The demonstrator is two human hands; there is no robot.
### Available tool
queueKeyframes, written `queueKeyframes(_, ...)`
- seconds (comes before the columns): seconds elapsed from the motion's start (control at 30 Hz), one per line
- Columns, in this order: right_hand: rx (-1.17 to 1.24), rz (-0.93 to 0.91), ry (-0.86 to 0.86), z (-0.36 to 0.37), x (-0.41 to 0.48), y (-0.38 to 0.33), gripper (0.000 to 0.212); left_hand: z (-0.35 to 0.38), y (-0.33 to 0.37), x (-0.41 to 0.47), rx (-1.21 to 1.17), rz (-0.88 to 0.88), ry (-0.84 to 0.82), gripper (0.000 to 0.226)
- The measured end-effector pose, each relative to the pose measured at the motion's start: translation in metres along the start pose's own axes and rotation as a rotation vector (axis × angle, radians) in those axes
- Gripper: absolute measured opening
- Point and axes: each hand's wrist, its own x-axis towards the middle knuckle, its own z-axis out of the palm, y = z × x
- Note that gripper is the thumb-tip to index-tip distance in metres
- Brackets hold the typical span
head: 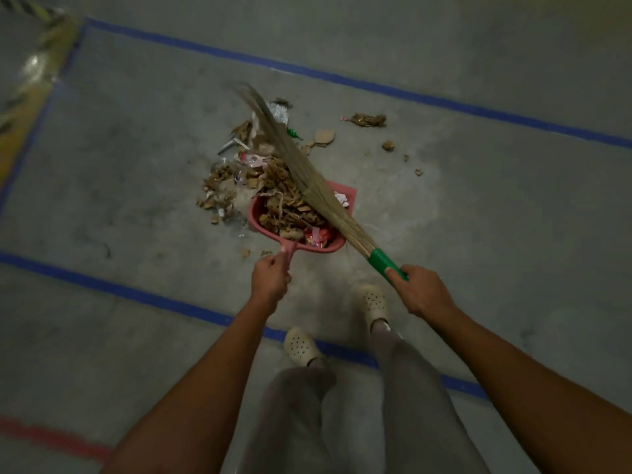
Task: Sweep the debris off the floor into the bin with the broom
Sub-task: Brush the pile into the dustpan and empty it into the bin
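A pink dustpan [261,218] rests on the grey floor [136,165], its open mouth facing away from the person. It is heaped with brown dry leaves, paper scraps and some red wrappers [316,236] near its back wall. More debris [222,189] spills out past the mouth and to the left of the pan in a loose pile of leaves, torn paper and bits of foil. Smaller pieces lie well apart to the right: a brown clump [368,120], a round cardboard piece [324,135] and a few crumbs.

The left hand [270,280] is closed around the dustpan's handle [289,249], just behind the pan. The right hand [424,290] is clamped on the green grip [384,263] of the broom [307,176]. The broom runs diagonally from that hand up and to the left, its straw bristles lying across the pan's right side and over the pile, tips fanning out beyond it. The hands are apart, the pan between and ahead of them.

Two pale clogs [372,301] stand behind the pan, by a blue tape line [136,292]
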Motion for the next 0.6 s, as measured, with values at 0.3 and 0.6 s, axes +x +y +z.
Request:
queueKeyframes(0.3, 0.344, 0.117, 0.084, -0.041, -0.157, -0.008, 0.047, -0.034, 0.048, -0.139, -0.014, 0.125, -0.095, 0.038)
queueKeyframes(0.6, 0.490, 0.167, 0.209, -0.058, -0.266, 0.053, 0.043, -0.017, 0.044, -0.238, 0.036, 0.256, -0.209, 0.046)
